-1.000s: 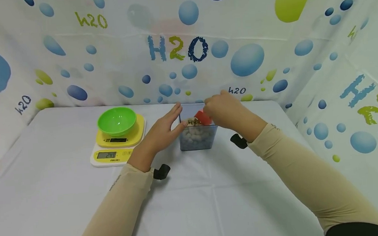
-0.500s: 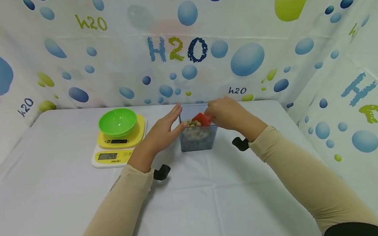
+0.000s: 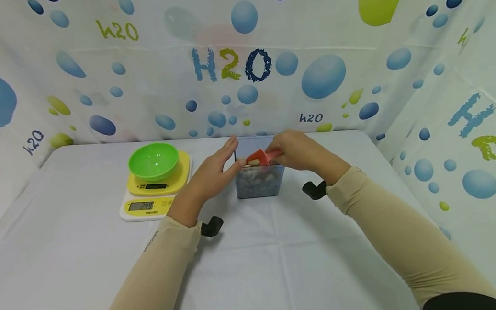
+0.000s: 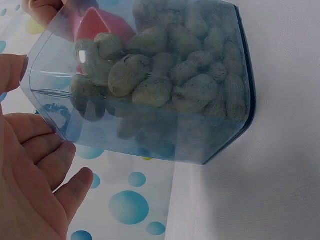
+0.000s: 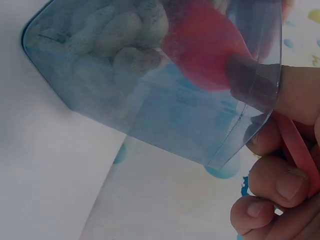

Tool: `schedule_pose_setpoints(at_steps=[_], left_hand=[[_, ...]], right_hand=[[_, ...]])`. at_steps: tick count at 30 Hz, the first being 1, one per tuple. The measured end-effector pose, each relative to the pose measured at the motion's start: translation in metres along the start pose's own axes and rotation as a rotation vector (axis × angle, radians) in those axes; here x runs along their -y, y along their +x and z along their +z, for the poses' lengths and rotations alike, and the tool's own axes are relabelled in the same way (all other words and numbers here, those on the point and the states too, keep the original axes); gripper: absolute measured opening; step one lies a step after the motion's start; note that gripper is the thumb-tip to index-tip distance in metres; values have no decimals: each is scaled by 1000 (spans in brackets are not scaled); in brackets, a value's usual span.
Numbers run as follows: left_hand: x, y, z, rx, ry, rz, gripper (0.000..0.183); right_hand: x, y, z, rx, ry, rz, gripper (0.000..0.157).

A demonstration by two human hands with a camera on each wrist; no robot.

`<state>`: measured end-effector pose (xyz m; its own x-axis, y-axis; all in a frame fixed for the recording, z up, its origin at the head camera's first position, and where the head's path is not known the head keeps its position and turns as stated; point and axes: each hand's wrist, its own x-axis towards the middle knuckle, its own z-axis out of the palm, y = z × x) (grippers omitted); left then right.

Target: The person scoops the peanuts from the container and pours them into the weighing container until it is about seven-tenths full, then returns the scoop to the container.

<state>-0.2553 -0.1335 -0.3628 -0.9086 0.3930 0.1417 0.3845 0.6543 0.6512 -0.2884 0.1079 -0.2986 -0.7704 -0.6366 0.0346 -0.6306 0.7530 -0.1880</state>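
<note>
A clear bluish plastic box [image 3: 259, 191] stands on the table, holding peanuts in their shells [image 4: 195, 92]. My right hand [image 3: 301, 152] grips the handle of a red scoop [image 3: 257, 156]; the thumb and scoop head are inside the box, and other fingers curl round the handle outside its wall, as the right wrist view shows. At least one peanut shows at the scoop's mouth. My left hand [image 3: 210, 178] rests against the box's left rim, thumb at the near edge, its fingers extended along the side.
Left of the box, a green bowl [image 3: 154, 161] sits on a yellow and white kitchen scale [image 3: 165, 203] with a lit display. Behind the white-covered table [image 3: 256, 269] hangs a patterned curtain [image 3: 151, 75].
The red scoop has tipped from steeply angled to flatter, its head shifting left among the peanuts. My right hand has dropped slightly with it. My left hand stays against the box.
</note>
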Motion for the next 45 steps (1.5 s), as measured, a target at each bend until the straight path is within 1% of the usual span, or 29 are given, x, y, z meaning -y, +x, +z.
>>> schedule_pose_setpoints(at_steps=[5, 11, 17, 21, 26, 31, 37, 42, 45], left_hand=[[2, 0, 1, -1, -7, 20, 75], [2, 1, 2, -10, -13, 11, 70], [1, 0, 1, -8, -11, 19, 70], [-1, 0, 0, -8, -9, 25, 70], [-1, 0, 0, -3, -9, 28, 70], [0, 0, 1, -5, -3, 27, 70], [1, 0, 1, -7, -1, 28, 70], [0, 0, 1, -9, 2, 25, 70], [-1, 0, 1, -6, 0, 20, 71]], right_hand=[[-2, -1, 1, 4, 40, 20, 25], [-3, -3, 0, 16, 78, 43, 30], [-4, -2, 5, -12, 121, 50, 31], [-3, 0, 10, -31, 126, 72, 32], [-3, -1, 11, -40, 103, 106, 34], [-4, -4, 9, -48, 109, 100, 36], [-10, -7, 7, -46, 175, 74, 35], [-18, -11, 9, -49, 264, 95, 36], [-22, -14, 10, -59, 299, 114, 37]])
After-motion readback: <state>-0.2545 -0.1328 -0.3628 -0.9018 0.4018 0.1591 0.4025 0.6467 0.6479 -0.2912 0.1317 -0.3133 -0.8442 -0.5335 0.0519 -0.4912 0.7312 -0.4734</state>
